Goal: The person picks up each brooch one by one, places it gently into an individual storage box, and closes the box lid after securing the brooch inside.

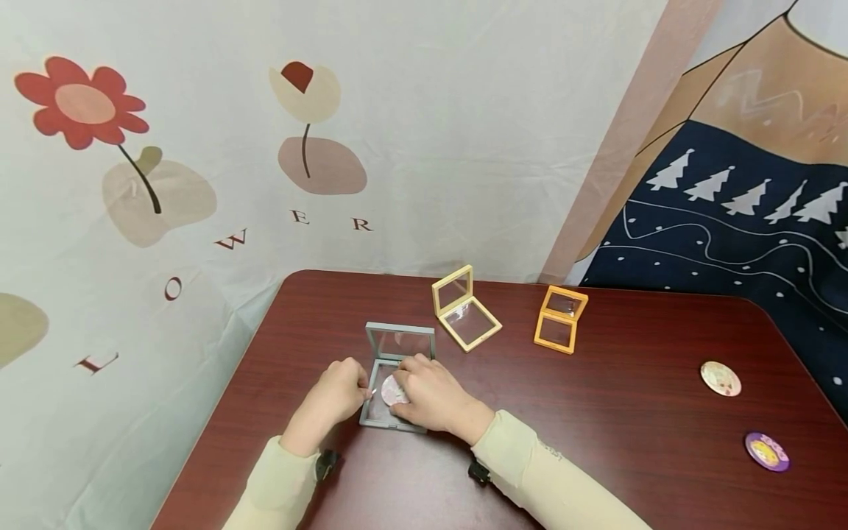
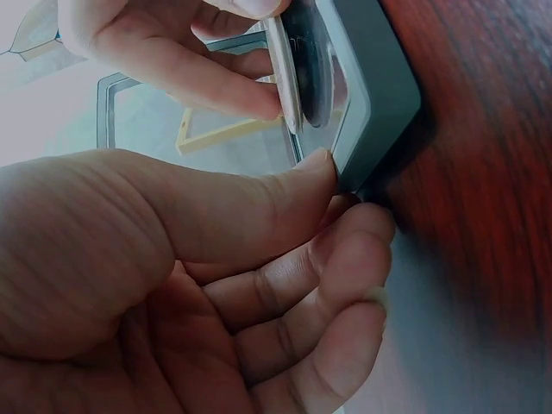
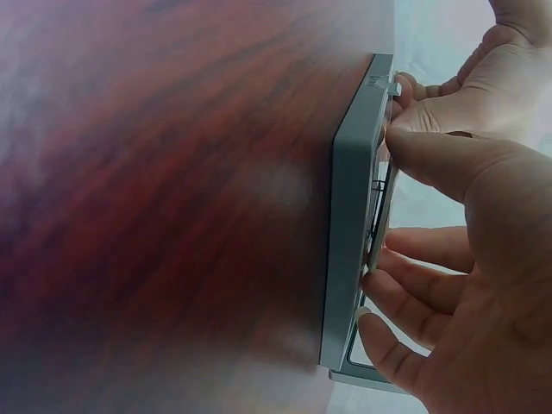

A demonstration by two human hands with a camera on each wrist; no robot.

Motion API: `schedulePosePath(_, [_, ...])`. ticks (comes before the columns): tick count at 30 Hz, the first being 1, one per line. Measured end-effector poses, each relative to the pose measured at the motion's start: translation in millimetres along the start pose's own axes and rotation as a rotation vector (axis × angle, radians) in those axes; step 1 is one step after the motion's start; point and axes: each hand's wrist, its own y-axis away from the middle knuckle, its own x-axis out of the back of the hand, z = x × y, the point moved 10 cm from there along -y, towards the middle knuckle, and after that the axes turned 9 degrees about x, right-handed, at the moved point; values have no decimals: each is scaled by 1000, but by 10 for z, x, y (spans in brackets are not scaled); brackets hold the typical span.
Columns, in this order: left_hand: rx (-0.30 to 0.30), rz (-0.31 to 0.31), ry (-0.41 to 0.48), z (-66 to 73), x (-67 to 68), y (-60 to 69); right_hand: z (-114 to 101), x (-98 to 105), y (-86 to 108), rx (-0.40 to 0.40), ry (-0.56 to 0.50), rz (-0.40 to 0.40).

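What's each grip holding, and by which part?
Right grip: round pale-pink badge, by opposite sides of its rim. Left grip: grey square hinged plastic-looking frame, pinched at the left edge of its base.

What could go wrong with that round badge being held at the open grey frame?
The badge is pinched at its edge by the right hand, so it might slip and land off-centre on the clear film.

The raised lid stands right beside that hand's fingers, so a careless move could knock it.

The left hand is at the grey frame's edge; a tug there might shift everything.
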Motion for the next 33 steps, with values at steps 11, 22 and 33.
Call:
schedulePosePath(11, [-1,0,-2,21,16,10,18,251,83,10,-62,74])
schedulePosePath(22, [-2,7,4,14,33,19,104,988,233,79,-148,354])
schedulePosePath(33, [7,-6,8,6,29,18,341,1159,292,10,-162,524])
